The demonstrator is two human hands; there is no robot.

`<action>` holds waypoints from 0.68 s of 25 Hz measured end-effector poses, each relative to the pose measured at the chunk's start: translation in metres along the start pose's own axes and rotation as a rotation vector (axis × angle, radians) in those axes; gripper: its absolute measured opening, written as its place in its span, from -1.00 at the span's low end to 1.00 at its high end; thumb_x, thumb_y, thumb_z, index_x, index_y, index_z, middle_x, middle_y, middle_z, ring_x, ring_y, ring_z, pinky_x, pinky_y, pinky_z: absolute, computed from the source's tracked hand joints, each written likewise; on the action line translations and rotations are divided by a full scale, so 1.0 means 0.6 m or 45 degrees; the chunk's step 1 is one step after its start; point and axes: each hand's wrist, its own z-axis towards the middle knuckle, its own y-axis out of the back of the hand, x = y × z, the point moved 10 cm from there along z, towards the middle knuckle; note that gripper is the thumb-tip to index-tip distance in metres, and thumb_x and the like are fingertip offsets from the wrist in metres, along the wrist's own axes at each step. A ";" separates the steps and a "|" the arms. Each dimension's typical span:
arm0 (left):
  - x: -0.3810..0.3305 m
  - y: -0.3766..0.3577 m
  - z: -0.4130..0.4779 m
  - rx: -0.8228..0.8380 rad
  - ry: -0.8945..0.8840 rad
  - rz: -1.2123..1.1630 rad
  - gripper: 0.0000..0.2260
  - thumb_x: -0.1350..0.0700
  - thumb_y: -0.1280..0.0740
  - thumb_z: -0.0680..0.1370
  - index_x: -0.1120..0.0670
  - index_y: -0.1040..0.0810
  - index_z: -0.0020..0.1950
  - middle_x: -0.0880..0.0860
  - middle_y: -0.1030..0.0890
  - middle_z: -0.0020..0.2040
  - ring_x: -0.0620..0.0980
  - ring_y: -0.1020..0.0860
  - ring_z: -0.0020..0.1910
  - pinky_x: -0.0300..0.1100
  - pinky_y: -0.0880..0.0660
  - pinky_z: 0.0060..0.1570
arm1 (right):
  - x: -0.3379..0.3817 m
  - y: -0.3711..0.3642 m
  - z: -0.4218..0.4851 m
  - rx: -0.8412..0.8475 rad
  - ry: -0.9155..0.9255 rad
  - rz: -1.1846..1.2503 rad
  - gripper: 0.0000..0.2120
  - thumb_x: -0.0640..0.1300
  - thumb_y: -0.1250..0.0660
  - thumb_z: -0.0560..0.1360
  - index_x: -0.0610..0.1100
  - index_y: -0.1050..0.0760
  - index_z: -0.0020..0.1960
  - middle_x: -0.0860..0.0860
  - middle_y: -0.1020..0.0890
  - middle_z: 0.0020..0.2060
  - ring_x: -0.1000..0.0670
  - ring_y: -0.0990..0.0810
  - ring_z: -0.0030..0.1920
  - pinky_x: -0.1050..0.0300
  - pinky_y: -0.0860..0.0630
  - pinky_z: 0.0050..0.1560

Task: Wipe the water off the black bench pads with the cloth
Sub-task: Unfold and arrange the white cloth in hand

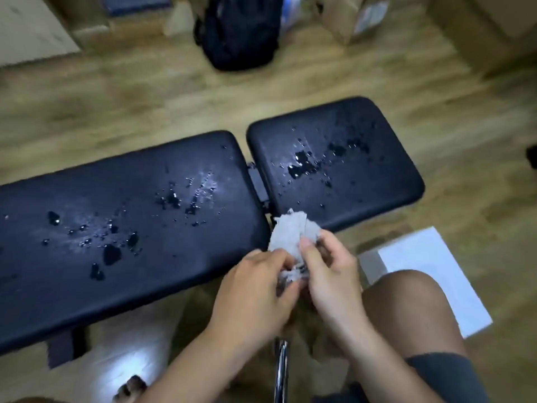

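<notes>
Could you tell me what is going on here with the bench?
A person is holding a crumpled pale cloth, the left hand and the right hand both pinching it just in front of the gap between the two black bench pads. The long pad and the short pad are both dotted with water in drops and small puddles, so the wiping does not look started yet.

Black backpack [239,30], cardboard boxes [345,18], white sheet [436,274]
</notes>
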 end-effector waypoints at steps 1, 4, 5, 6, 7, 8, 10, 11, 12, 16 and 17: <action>0.018 0.003 -0.009 -0.051 -0.004 -0.022 -0.83 -0.08 -0.45 0.42 -0.07 -0.58 -0.06 -0.18 -0.51 -0.24 -0.11 -0.48 -0.13 -0.18 -0.44 -0.09 | -0.011 -0.018 0.003 0.078 0.010 0.014 -0.89 -0.24 -0.29 0.55 -0.15 -0.60 -0.06 -0.03 -0.67 -0.25 0.06 -0.59 -0.22 0.18 -0.51 -0.15; 0.067 -0.011 -0.054 -0.189 0.029 -0.118 -0.78 -0.06 -0.55 0.34 -0.04 -0.68 -0.08 -0.18 -0.48 -0.30 -0.15 -0.45 -0.25 -0.27 -0.35 -0.20 | -0.084 -0.016 0.011 0.052 -0.074 0.197 -0.93 -0.26 -0.37 0.49 -0.17 -0.59 -0.16 -0.13 -0.62 -0.25 -0.07 -0.54 -0.21 -0.03 -0.46 -0.12; 0.076 -0.011 -0.085 -0.225 0.082 -0.161 -0.79 -0.06 -0.55 0.33 -0.03 -0.70 -0.11 -0.15 -0.51 -0.31 -0.17 -0.46 -0.30 -0.30 -0.34 -0.25 | -0.094 -0.006 -0.004 0.017 -0.103 0.204 -0.95 -0.24 -0.39 0.47 -0.17 -0.59 -0.18 -0.14 -0.62 -0.25 -0.08 -0.54 -0.20 -0.03 -0.46 -0.13; 0.080 -0.013 -0.111 -0.246 0.097 -0.175 -0.83 -0.06 -0.52 0.34 -0.03 -0.70 -0.14 -0.12 -0.52 -0.31 -0.17 -0.47 -0.31 -0.30 -0.33 -0.28 | -0.103 0.004 -0.012 -0.004 -0.123 0.214 -0.95 -0.23 -0.42 0.45 -0.16 -0.59 -0.20 -0.13 -0.63 -0.26 -0.07 -0.55 -0.21 0.01 -0.46 -0.15; 0.077 -0.023 -0.135 -0.225 0.114 -0.168 -0.86 -0.05 -0.50 0.35 -0.03 -0.69 -0.17 -0.11 -0.53 -0.32 -0.16 -0.48 -0.31 -0.28 -0.33 -0.29 | -0.119 0.014 -0.023 -0.012 -0.176 0.232 -0.93 -0.22 -0.43 0.44 -0.15 -0.59 -0.22 -0.11 -0.63 -0.28 -0.05 -0.56 -0.23 0.07 -0.48 -0.19; 0.068 -0.036 -0.159 -0.188 0.130 -0.156 -0.91 -0.03 -0.49 0.37 -0.04 -0.67 -0.18 -0.11 -0.53 -0.32 -0.16 -0.49 -0.31 -0.26 -0.35 -0.28 | -0.126 0.023 -0.040 0.009 -0.240 0.265 -0.92 -0.22 -0.42 0.45 -0.14 -0.58 -0.22 -0.10 -0.64 -0.29 -0.04 -0.57 -0.26 0.12 -0.50 -0.23; 0.059 -0.047 -0.187 -0.220 0.177 -0.225 -0.92 0.06 -0.49 0.42 -0.02 -0.61 -0.23 -0.13 -0.56 -0.34 -0.19 -0.48 -0.33 -0.28 -0.37 -0.28 | -0.145 0.029 -0.058 0.105 -0.362 0.373 -0.92 -0.21 -0.39 0.49 -0.15 -0.56 -0.19 -0.14 -0.64 -0.26 -0.05 -0.60 -0.25 0.10 -0.54 -0.20; 0.069 -0.047 -0.194 -0.285 0.266 -0.348 -0.89 0.11 -0.46 0.45 0.02 -0.58 -0.26 -0.13 -0.55 -0.36 -0.19 -0.46 -0.36 -0.29 -0.36 -0.30 | -0.147 0.030 -0.064 0.169 -0.388 0.421 -0.92 -0.20 -0.36 0.50 -0.14 -0.56 -0.18 -0.15 -0.65 -0.23 -0.06 -0.61 -0.23 0.08 -0.55 -0.17; 0.080 -0.049 -0.201 -0.335 0.382 -0.538 -0.85 0.16 -0.43 0.48 0.07 -0.53 -0.28 -0.12 -0.53 -0.37 -0.15 -0.44 -0.37 -0.27 -0.34 -0.32 | -0.142 0.033 -0.073 0.227 -0.388 0.462 -0.92 -0.21 -0.34 0.52 -0.14 -0.57 -0.15 -0.14 -0.66 -0.21 -0.06 -0.62 -0.23 0.08 -0.55 -0.17; 0.086 -0.074 -0.216 -0.418 0.646 -1.235 -0.79 0.25 -0.30 0.54 0.07 -0.46 -0.29 0.11 -0.49 -0.29 0.04 -0.44 -0.25 -0.08 -0.36 -0.24 | -0.151 0.068 -0.089 0.240 -0.392 0.432 -0.86 -0.26 -0.21 0.57 -0.18 -0.54 0.04 -0.10 -0.67 -0.15 -0.02 -0.63 -0.21 0.10 -0.55 -0.19; 0.076 -0.079 -0.214 -0.411 0.654 -1.352 -0.78 0.26 -0.27 0.56 0.08 -0.44 -0.27 0.12 -0.51 -0.27 0.06 -0.46 -0.24 -0.09 -0.38 -0.24 | -0.156 0.073 -0.090 0.259 -0.394 0.437 -0.88 -0.20 -0.23 0.58 -0.16 -0.53 0.04 -0.11 -0.67 -0.12 -0.03 -0.64 -0.17 0.06 -0.56 -0.12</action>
